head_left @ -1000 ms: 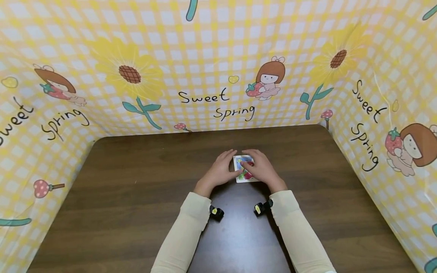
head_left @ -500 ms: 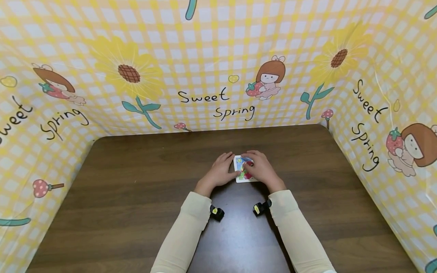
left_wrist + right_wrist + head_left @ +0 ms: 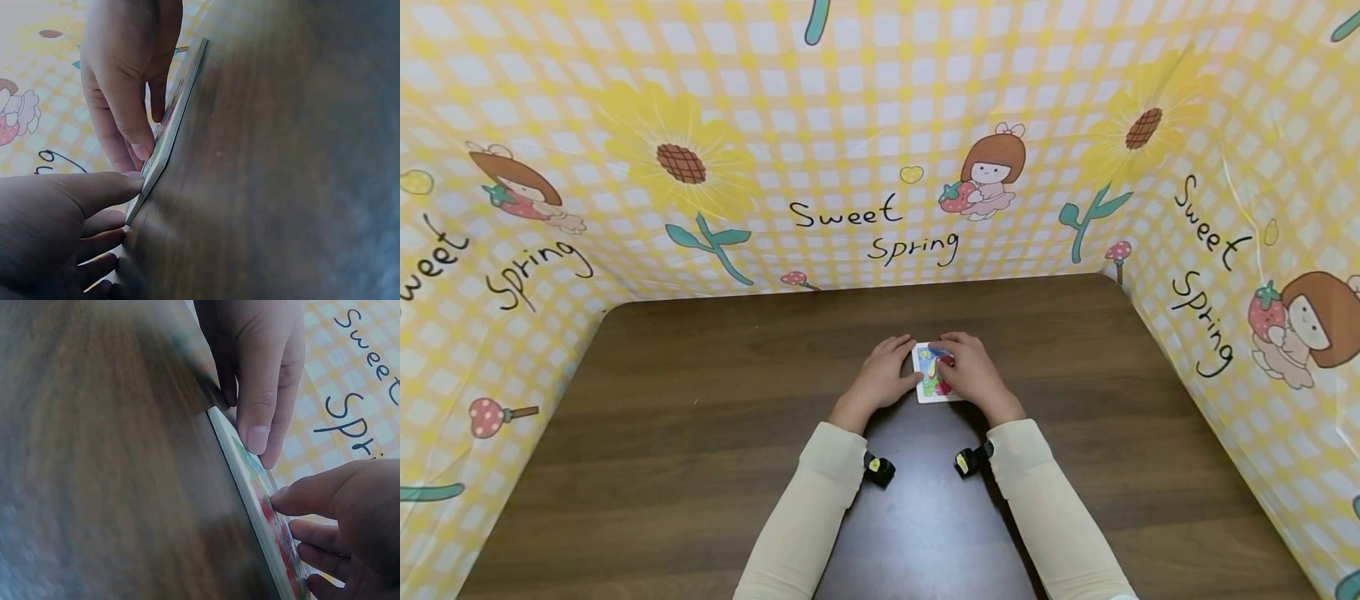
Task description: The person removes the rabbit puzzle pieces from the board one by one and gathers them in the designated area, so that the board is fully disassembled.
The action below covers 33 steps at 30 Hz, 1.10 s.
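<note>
A small square picture board (image 3: 928,388) with a white border lies flat on the table, its colourful print partly hidden under the right hand. At its left edge is my left hand (image 3: 880,375), fingers reaching along the side and thumb tip by the border. My right hand (image 3: 976,372) lies over the right part, the thumb touching the print and the fingers toward the far edge. In the left wrist view, the pale thick edge of the board (image 3: 179,119) shows beside both hands. The right wrist view shows the right thumb (image 3: 294,499) on the picture.
The brown wooden table (image 3: 700,467) extends around the board. A yellow checked cloth (image 3: 850,125) with printed flowers and figures rises at the back and both sides. A small black wrist device (image 3: 878,469) sits at the left cuff, another black device (image 3: 973,459) at the right.
My left thumb has drawn slightly left, from over the print to the border, and the left fingertips have shifted a little nearer. The right thumb has moved slightly right. The board stays nearly in place.
</note>
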Motion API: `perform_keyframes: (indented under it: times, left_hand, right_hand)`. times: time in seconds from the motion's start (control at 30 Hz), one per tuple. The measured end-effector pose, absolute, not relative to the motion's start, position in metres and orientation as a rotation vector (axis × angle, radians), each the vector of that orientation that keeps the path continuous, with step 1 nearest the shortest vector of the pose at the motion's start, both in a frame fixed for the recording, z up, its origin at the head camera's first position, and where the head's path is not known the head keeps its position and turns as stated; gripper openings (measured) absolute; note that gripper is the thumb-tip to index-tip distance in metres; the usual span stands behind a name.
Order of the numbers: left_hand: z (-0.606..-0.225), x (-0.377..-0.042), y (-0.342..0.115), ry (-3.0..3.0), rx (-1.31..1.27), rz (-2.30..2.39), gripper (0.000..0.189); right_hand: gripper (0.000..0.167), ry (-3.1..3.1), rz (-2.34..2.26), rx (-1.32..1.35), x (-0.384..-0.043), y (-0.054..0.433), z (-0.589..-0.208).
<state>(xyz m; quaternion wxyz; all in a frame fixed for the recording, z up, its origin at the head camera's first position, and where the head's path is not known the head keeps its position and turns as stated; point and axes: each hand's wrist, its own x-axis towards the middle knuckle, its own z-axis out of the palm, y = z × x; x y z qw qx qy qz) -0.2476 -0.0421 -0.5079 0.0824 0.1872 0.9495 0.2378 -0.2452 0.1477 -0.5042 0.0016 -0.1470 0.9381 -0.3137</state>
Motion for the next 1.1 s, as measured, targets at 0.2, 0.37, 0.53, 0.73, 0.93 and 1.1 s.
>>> perform_keyframes:
  times: [0.2, 0.37, 0.53, 0.73, 0.93, 1.1]
  left_hand:
    - [-0.5078, -0.2475, -0.0420, 2.827, 0.553, 0.744, 0.065]
    - [-0.5058, -0.2465, -0.0420, 2.820, 0.541, 0.752, 0.064]
    - [-0.5032, -0.2467, -0.0415, 2.812, 0.519, 0.791, 0.063]
    - [-0.5039, -0.2475, -0.0404, 2.821, 0.507, 0.782, 0.063]
    - [-0.5057, -0.2463, -0.0381, 2.820, 0.485, 0.794, 0.064]
    - [-0.5069, -0.2475, -0.0370, 2.834, 0.479, 0.796, 0.064]
  right_hand:
    - [0.033, 2.955, -0.986, -0.454, -0.2443, 0.1467, -0.5053]
    - [0.032, 2.957, -0.982, -0.434, -0.2436, 0.1454, -0.5066]
    - [0.029, 2.964, -0.993, -0.419, -0.2438, 0.1442, -0.5063]
    - [0.027, 2.989, -0.985, -0.421, -0.2441, 0.1439, -0.5066]
    - [0.024, 3.008, -0.996, -0.400, -0.2444, 0.1437, -0.5086]
    - [0.022, 3.023, -0.996, -0.392, -0.2454, 0.1435, -0.5073]
